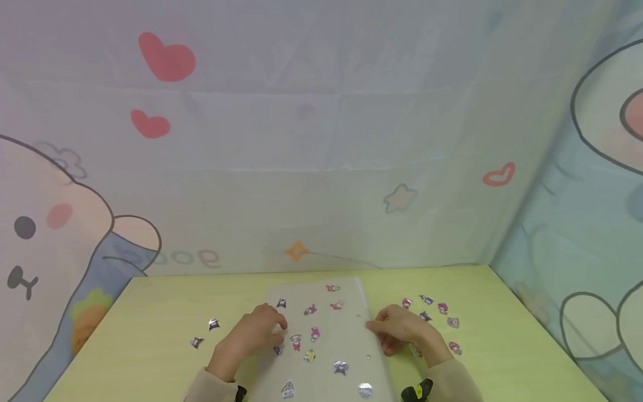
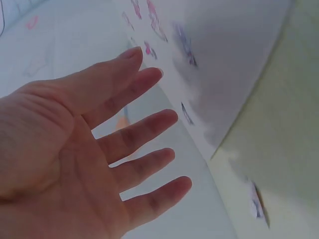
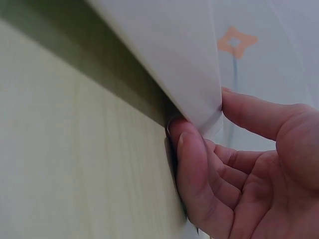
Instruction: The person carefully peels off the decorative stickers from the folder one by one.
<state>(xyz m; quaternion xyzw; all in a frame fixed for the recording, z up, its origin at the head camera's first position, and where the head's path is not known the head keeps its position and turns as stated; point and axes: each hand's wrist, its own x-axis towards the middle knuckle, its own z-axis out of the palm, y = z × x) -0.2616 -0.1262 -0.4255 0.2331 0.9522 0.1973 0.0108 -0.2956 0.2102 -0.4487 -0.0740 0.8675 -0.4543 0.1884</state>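
Observation:
A white sheet (image 1: 346,335) dotted with small shiny cartoon stickers lies in front of me on the table. My right hand (image 1: 404,328) pinches its right edge. In the right wrist view, the thumb is on the upper face and the index fingertip tucks under the edge of the sheet (image 3: 164,45), which is raised off the tabletop there. Over the left edge, my left hand (image 1: 255,330) hovers with its fingers spread and holds nothing, as the left wrist view shows. A purple-and-white sticker (image 1: 340,367) is on the sheet's lower part, and a rainbow-like one (image 1: 288,389) sits near the bottom left.
Loose stickers lie on the pale yellow table (image 1: 512,346): two to the left, including one dark sticker (image 1: 214,324), and several to the right around a pink one (image 1: 442,307). A printed cloth backdrop (image 1: 321,212) rises behind the table's far edge.

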